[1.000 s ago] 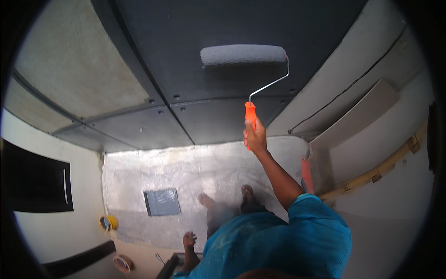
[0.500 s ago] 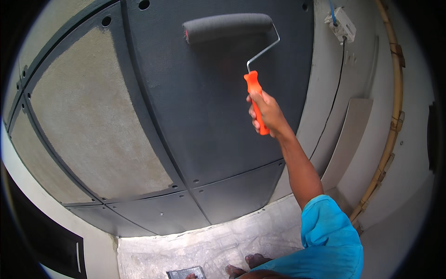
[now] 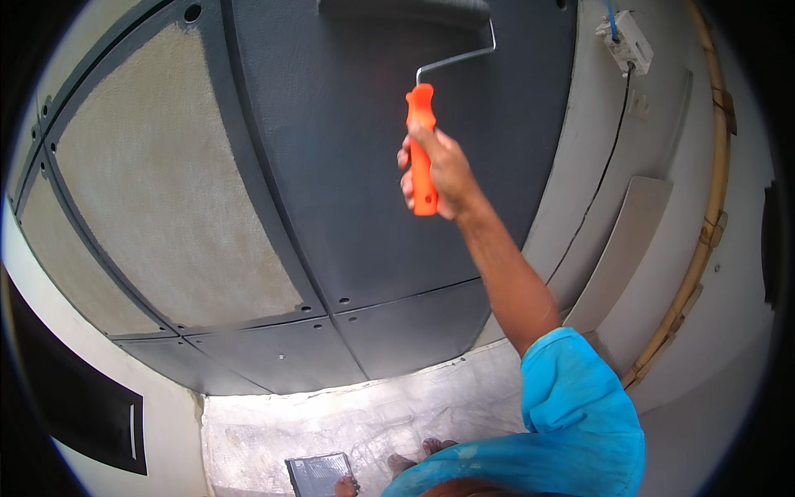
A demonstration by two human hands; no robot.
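My right hand [image 3: 443, 170] is closed around the orange handle of a paint roller [image 3: 421, 112], arm stretched up and forward. The roller's wide dark grey sleeve lies against the upper part of the dark grey wall panel [image 3: 397, 190], partly cut off by the top edge. A bent metal rod joins sleeve and handle. At the bottom, part of my left hand [image 3: 345, 487] shows at the right edge of a dark paint tray [image 3: 308, 474], gripping it; most of that hand is out of sight.
To the left, a beige panel [image 3: 157, 182] has dark grey borders. Plastic sheeting [image 3: 248, 427] covers the floor under my feet. At right are a white socket box [image 3: 627, 43] with a hanging cable, a leaning board [image 3: 621, 248] and a bamboo pole [image 3: 714, 207].
The roller and my right hand have moved up and slightly left, taking the sleeve to the top edge. The view has tilted down a little, showing more of the tray.
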